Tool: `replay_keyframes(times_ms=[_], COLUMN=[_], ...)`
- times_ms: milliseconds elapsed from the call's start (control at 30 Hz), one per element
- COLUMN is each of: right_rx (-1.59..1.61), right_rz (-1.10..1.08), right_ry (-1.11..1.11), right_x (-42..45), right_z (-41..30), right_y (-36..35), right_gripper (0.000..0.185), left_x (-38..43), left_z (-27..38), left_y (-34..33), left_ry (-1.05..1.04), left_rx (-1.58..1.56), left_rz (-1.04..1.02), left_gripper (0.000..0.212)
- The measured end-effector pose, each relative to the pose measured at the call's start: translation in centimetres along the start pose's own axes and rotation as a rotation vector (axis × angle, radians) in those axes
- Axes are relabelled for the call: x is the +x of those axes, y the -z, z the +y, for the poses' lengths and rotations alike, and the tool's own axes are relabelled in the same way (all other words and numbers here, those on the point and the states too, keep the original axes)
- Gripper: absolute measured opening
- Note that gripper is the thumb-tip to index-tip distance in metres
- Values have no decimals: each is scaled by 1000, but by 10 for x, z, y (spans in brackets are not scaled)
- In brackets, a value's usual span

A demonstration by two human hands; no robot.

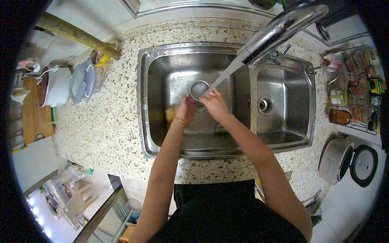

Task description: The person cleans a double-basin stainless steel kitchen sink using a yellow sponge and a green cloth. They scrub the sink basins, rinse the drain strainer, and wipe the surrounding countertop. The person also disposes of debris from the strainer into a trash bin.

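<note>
Over the larger basin of a steel double sink (194, 154), my right hand (215, 104) grips a small round metal strainer or cup (199, 90) by its rim. Water from the chrome faucet (273, 33) runs down to the rim by my right fingers. My left hand (184, 110), blurred and with a gold bracelet at the wrist, is just left of and below the round piece; its fingers are spread, and whether they touch it cannot be told. A yellowish thing (170, 114), perhaps a sponge, lies in the basin behind my left hand.
The smaller basin (284, 121) adjoins on the right. A wire rack (354, 106) of jars and a rice cooker (334, 159) with its lid up stand further right. Grey plastic lids (78, 83), a white container (57, 86) and a wooden board (38, 115) are at the left.
</note>
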State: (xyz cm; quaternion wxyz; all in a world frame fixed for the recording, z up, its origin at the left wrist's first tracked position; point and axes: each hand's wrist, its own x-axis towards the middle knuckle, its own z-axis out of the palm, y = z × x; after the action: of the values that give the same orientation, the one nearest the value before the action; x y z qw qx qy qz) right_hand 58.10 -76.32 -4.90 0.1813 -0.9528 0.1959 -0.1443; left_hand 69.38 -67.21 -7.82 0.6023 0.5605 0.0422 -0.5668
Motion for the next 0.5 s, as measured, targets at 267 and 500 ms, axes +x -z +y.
replay_keyframes(times_ms=[267,500], right_rx=[189,574], right_rz=[183,407], right_ry=[-145,-654], right_x=[-10,-38], right_z=[-15,8], right_y=[52,66], right_gripper=[22,21], left_x=[5,12], left_z=[9,16], left_y=[-49,-66], left_ry=[167,316], left_rx=[-538,-700], left_rz=[-432,-388], left_gripper=[52,39])
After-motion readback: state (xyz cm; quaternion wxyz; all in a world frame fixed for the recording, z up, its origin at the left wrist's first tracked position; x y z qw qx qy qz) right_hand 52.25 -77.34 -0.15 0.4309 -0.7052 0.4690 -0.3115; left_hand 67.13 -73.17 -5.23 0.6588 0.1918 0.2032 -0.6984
